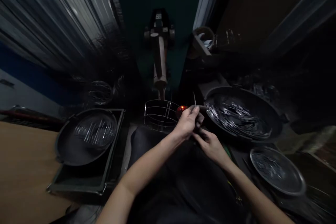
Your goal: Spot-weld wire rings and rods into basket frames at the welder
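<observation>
My left hand [188,122] is closed just right of a curved wire frame [160,114], apparently apart from it. A thin bright wire [194,98] sticks up behind its knuckles; whether the fingers hold that wire is unclear. My right hand [212,146] is just below and to the right, its fingertips pressed together close to the left palm. What lies between those fingers is hidden in shadow. The wire frame sits under the hanging arm of a machine [159,56]. A glowing red-orange light [181,109] shows beside the left hand.
A large dark pan [273,119] with many bent metal wires stands at the right. Below it is a smaller round tray [296,182] of small metal pieces. At left, another pan [69,147] with wire pieces rests on a metal stand [76,189]. Cardboard [26,171] borders it.
</observation>
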Demonstrator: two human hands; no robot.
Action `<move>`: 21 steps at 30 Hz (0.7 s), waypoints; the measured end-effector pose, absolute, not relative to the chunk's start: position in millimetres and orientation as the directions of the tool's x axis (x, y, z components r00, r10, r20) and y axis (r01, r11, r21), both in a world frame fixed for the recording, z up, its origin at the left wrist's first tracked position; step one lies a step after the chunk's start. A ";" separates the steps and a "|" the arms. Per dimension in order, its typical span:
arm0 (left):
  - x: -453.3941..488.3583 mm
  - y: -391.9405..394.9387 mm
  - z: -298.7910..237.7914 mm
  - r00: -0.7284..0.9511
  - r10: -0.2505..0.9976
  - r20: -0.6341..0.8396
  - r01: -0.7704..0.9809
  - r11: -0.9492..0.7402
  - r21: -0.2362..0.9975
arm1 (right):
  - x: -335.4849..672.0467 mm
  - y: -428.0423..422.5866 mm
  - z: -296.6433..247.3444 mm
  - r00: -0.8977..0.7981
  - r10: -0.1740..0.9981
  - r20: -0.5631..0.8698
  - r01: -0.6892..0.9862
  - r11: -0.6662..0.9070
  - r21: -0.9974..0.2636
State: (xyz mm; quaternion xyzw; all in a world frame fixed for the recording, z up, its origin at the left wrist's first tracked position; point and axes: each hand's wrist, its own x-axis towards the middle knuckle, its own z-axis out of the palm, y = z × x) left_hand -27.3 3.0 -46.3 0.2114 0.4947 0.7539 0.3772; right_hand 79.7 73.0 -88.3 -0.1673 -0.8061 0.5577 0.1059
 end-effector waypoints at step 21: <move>-151.0 -124.0 -124.2 -0.635 0.433 0.640 0.726 0.052 0.685 | -109.0 73.5 -58.8 -0.949 0.275 -0.155 0.055 -0.340 -0.939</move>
